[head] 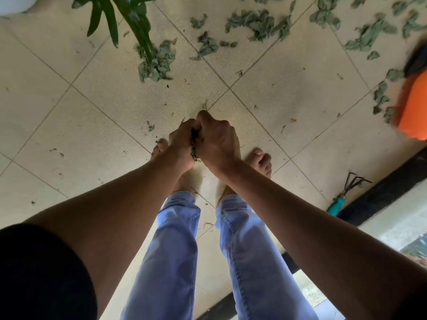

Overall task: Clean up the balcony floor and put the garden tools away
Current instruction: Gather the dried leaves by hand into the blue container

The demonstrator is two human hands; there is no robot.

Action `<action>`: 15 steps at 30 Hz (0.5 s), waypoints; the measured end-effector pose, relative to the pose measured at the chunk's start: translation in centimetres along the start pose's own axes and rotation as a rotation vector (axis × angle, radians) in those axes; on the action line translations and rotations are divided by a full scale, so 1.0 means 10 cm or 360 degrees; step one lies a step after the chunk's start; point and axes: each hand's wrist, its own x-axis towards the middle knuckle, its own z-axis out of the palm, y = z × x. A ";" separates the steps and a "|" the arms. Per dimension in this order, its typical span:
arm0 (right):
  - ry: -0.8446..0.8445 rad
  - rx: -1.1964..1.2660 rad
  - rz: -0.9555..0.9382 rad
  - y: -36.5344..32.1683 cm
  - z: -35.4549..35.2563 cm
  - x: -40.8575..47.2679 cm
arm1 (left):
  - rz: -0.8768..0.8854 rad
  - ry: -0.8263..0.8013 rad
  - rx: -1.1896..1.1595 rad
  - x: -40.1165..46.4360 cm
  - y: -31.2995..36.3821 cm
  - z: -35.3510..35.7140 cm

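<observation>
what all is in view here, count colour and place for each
wilted leaf scraps: many, dull green, strewn over the far floor
leaf wad: one, dark green, squeezed between both hands
live plant leaves: several, deep green, top left
hand rake: one, teal handle, dark tines, right by the black sill
orange container: one, dark rim, right edge
floor tiles: beige, throughout
left hand: grips the wad
right hand: grips the wad
legs: two, blue jeans, barefoot
</observation>
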 end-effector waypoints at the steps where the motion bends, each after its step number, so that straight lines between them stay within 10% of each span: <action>1: 0.0043 -0.0021 -0.0040 0.00 0.00 0.02 | 0.0004 -0.0035 0.0001 -0.03 0.03 -0.01; 15: -0.0108 -0.0577 -0.0310 0.73 0.26 0.88 | -0.0131 0.0172 -0.0233 0.32 0.20 -0.49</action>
